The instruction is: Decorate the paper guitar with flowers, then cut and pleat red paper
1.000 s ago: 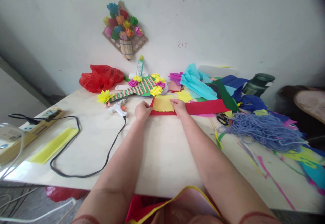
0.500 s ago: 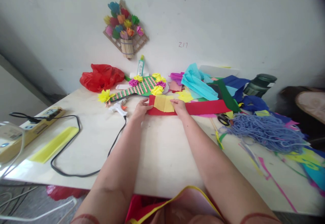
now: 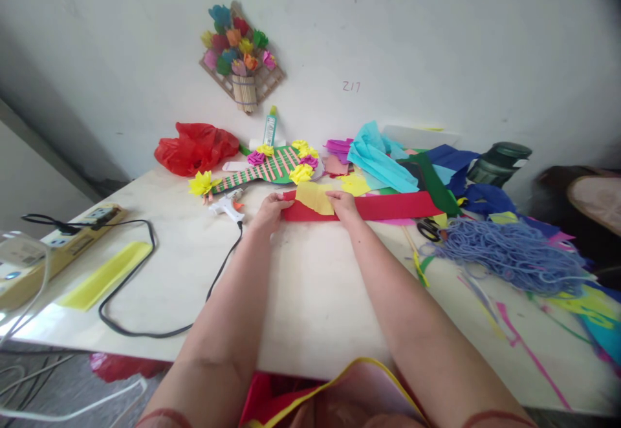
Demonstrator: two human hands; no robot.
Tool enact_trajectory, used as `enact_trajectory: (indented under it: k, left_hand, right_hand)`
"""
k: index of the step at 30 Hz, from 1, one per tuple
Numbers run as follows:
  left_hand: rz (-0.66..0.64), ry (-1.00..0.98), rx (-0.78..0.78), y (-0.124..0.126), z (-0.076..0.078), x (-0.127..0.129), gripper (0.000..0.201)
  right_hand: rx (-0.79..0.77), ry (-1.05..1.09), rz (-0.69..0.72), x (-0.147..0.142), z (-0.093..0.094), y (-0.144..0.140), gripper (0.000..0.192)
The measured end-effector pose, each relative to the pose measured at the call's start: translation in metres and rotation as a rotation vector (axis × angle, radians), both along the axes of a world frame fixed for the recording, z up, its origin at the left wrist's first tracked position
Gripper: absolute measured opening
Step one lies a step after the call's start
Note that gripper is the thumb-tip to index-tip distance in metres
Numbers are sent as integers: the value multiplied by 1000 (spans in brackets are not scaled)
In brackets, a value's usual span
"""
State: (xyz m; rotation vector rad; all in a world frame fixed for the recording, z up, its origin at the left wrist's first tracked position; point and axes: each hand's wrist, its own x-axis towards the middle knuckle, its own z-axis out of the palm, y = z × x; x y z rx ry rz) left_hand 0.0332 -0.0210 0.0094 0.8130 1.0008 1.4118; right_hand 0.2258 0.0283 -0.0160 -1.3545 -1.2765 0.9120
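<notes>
A long red paper strip (image 3: 395, 205) lies across the table in front of me. On its left part rests a small yellow paper piece (image 3: 313, 198). My left hand (image 3: 272, 211) pinches the left end of the red strip between thumb and fingers. With its fingers closed, my right hand (image 3: 343, 205) grips the right edge of the yellow piece over the strip. Beyond my hands lies a green guitar-shaped craft (image 3: 276, 168) with pink strips and paper flowers. A white glue gun (image 3: 227, 207) sits left of my left hand.
To the right are black scissors (image 3: 429, 229), a heap of blue yarn (image 3: 509, 253) and coloured paper (image 3: 383, 156). At left stand a power strip (image 3: 29, 273) and a looping black cable (image 3: 140, 334). A red plastic bag (image 3: 194, 150) lies at the back.
The yellow piece has shifted and tilted slightly, its crease less plain. The red strip's left end now lies lower and flatter. Both hands have stayed nearly in place.
</notes>
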Motion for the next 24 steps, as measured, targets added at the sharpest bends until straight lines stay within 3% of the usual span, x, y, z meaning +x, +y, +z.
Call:
enact_trajectory:
  k: [5,10,16,21,24]
  left_hand:
    - [76,27,44,2,-2,0,67]
    - [94,72,106,4,-6,-2,77]
    - [14,196,214,8,-12,-3,68]
    - [23,324,130,13,-17,-1,46]
    - [20,344,90,12,-16,2,47]
  right_hand:
    - [-3,10,-13,1,0,0,23]
    - [6,0,-33,3,-1,1,23]
    - [-11,-27,-66,6,2,-1,23]
    - [-23,-40,-72,12,2,-2,26]
    - [-29,-35,-83,16,1,0,27]
